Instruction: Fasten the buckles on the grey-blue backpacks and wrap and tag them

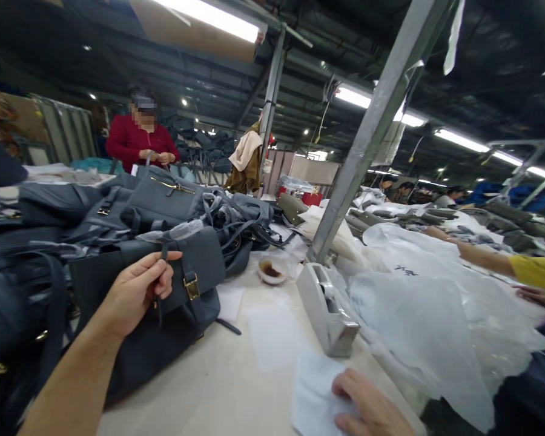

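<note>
My left hand (136, 290) is closed in a pinch on a thin dark strap of a grey handbag (163, 309) that lies on the table (218, 387) in front of me. The bag has a gold buckle on its front. My right hand (367, 409) lies at the bottom edge on a sheet of white tissue paper (313, 393), fingers curled down on it.
A pile of grey handbags (118, 206) fills the left side. A grey tape dispenser (327, 309) and a small white bowl (272, 270) stand mid-table beside a slanted metal post (367, 133). White plastic bags (427, 315) cover the right. A person in red (140, 142) works opposite; another person's arm in a yellow sleeve (495, 263) reaches in from the right.
</note>
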Motion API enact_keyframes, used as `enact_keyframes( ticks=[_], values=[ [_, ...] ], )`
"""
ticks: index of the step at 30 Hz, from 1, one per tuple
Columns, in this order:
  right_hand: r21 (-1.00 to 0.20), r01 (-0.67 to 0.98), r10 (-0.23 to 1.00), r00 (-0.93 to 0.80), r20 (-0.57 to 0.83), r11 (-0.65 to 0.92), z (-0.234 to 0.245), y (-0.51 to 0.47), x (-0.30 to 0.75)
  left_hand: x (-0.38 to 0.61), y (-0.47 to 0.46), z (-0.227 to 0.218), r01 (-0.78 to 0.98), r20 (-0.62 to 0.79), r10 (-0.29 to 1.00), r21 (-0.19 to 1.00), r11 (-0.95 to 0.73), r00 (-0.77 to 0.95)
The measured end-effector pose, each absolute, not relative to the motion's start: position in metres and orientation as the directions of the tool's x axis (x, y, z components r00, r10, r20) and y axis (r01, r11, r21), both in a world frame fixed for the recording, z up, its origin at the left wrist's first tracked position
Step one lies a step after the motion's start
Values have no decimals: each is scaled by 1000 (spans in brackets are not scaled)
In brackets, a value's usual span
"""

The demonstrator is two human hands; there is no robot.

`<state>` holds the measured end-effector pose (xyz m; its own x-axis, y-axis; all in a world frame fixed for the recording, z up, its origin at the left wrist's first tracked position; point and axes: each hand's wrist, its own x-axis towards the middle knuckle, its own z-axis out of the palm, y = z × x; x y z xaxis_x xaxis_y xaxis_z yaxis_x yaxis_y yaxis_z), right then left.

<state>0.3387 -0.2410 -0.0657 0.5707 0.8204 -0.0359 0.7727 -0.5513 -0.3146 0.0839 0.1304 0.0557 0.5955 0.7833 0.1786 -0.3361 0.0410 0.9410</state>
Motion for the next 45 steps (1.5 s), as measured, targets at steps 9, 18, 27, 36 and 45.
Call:
enact_keyframes(
  ticks=[9,18,27,36,45],
  values=[
    [-204,834,856,516,-38,-512,-62,-224,334,84,128,54,-375,176,758,922,96,628],
    [-241,803,835,547,-64,-545,-41,-220,337,83,124,57,-416,177,751,898,141,636],
    [-535,706,832,555,11,-464,-33,-215,349,84,121,59,-428,169,749,889,164,640],
    [-559,801,789,480,383,-215,-13,-192,346,87,119,62,-435,113,740,863,258,663],
    [86,996,660,-71,748,10,0,-87,318,85,102,60,-290,-69,688,873,392,722]
  ],
)
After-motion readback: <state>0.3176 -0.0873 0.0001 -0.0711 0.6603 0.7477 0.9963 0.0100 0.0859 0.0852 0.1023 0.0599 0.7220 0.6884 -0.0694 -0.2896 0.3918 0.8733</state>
